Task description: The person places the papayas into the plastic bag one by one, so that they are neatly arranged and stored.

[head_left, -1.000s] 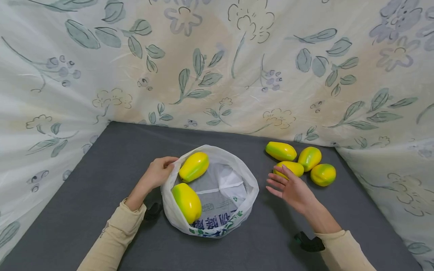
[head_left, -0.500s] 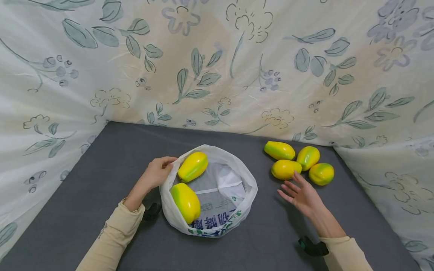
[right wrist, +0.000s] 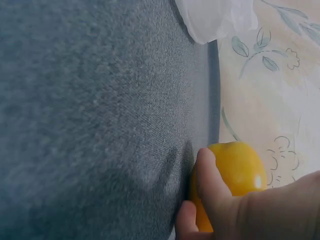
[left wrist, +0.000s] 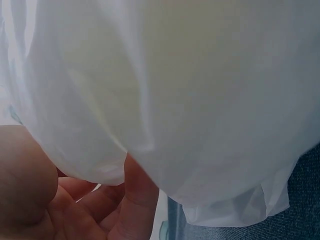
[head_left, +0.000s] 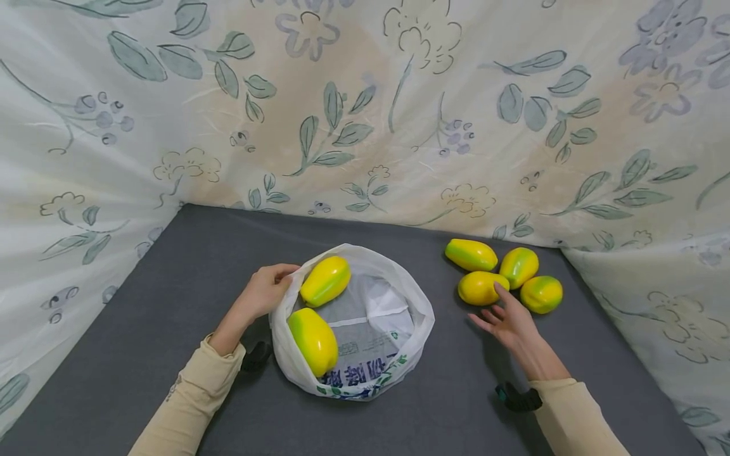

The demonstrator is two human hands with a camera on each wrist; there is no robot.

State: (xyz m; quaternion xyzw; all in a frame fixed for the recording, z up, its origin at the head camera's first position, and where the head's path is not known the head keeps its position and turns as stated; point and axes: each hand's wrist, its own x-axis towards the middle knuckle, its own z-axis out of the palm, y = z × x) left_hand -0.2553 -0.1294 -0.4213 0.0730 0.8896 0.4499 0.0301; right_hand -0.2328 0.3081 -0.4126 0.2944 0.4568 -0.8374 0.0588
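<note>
A white plastic bag (head_left: 423, 316) stands with its mouth wide and its rim rolled. Two yellow-green papayas lie inside along its left: one papaya (head_left: 326, 281) at the back, one papaya (head_left: 313, 342) in front. My left hand (head_left: 267, 291) pinches the bag's left rim; part of its fingers is hidden by the plastic in the left wrist view. At the near side of another papaya (head_left: 479, 289), my right hand (head_left: 513, 323) has its fingers spread and loosely bent. The right wrist view shows that papaya (right wrist: 242, 167) partly behind the fingers; contact is unclear.
More papayas lie close around the one by my right hand: one papaya (head_left: 471, 254) behind, one papaya (head_left: 519, 266) beside it, one papaya (head_left: 542, 294) at the right. Floral cloth (head_left: 353, 114) walls the dark grey table (head_left: 228, 244) at the back and sides.
My right hand has drawn back from over the nearest papaya to its near right side, and its fingers now point at it. The left hand and the bag have stayed put.
</note>
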